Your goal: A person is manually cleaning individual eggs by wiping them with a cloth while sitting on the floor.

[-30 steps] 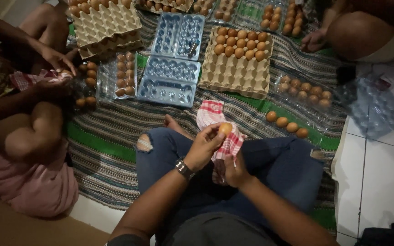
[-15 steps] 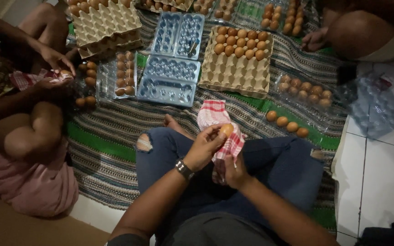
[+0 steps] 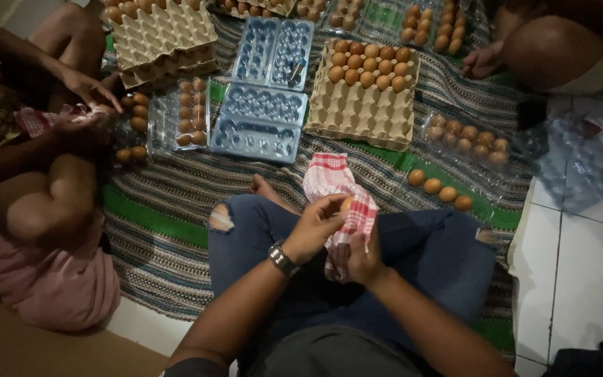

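Egg [image 3: 347, 204], brown and only partly showing, sits pinched at the fingertips of the left hand [image 3: 319, 225] over the person's lap, pressed against a red-and-white checked cloth [image 3: 334, 183]. The right hand [image 3: 354, 260] is closed round the lower folds of that cloth, bunching it from below, so both hands are full: one with the egg, the other with the cloth. A wristwatch [image 3: 282, 259] sits on the left wrist.

Judging by the layout, the wiping of this egg is under way and much of the work remains. Four loose eggs [image 3: 439, 190] lie in a row on the striped mat [image 3: 169, 202] just beyond the right knee. Ahead of the knees, an open clear plastic carton [image 3: 261, 120] lies empty, and a second empty one [image 3: 273, 52] lies beyond it. Beside them a cardboard tray [image 3: 368, 94] carries eggs in its far rows only, its near rows bare. A filled clear carton [image 3: 470, 136] rests to the right, another carton with eggs [image 3: 188, 120] to the left.

At the left edge, another person's hands [image 3: 85, 105] hold a similar checked cloth; a third person's hand [image 3: 483, 61] rests at the top right.
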